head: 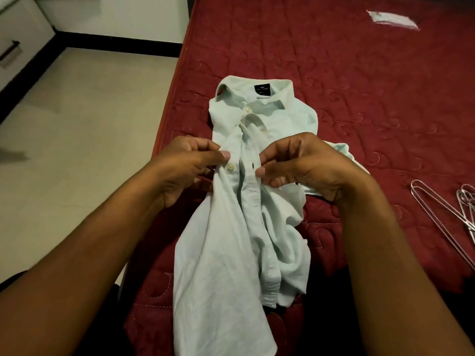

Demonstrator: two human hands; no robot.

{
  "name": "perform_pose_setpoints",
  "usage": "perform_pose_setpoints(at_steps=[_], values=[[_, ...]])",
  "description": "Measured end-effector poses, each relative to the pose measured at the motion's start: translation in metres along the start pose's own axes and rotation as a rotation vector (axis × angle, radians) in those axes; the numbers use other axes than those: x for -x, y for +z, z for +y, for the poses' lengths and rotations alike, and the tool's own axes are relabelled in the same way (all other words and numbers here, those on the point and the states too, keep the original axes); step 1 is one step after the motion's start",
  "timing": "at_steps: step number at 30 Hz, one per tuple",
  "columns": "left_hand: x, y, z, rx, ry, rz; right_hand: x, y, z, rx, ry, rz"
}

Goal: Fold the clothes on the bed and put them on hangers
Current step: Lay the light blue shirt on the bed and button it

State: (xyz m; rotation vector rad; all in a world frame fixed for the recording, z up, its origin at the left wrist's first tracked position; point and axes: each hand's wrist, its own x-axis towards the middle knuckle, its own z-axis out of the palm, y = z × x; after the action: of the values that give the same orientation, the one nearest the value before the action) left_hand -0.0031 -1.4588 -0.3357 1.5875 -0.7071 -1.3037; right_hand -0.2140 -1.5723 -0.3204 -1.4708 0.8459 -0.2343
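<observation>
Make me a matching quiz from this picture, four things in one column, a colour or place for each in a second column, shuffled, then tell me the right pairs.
1 shirt
2 hangers
3 collar label
4 mattress

A dark red, quilted
B pale green, pinched by the left hand and the right hand
C black, small
D thin wire, lying to the right of the shirt

Pairs: 1-B, 2-D, 3-C, 4-A
</observation>
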Motion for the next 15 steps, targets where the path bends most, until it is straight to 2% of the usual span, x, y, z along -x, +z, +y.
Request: perform_pose_setpoints(at_steps=[4,7,11,15], values=[[0.006,0.001,0.002,-0.037,0.017,-0.07,-0.006,0.006,-0.001,-0.041,-0.005,0.134],[0.005,0.002,0.001,-0.036,0.028,-0.026,-0.007,0.008,-0.001,-0.086,-0.012,0.211],[-0.001,0.006,-0.003,-0.021,0.055,0.053,-0.005,0.014,-0.004,-0.129,-0.031,0.184],[-0.006,0.008,-0.005,-0.015,0.047,0.046,-0.009,0.025,-0.002,-0.134,-0.031,0.233]])
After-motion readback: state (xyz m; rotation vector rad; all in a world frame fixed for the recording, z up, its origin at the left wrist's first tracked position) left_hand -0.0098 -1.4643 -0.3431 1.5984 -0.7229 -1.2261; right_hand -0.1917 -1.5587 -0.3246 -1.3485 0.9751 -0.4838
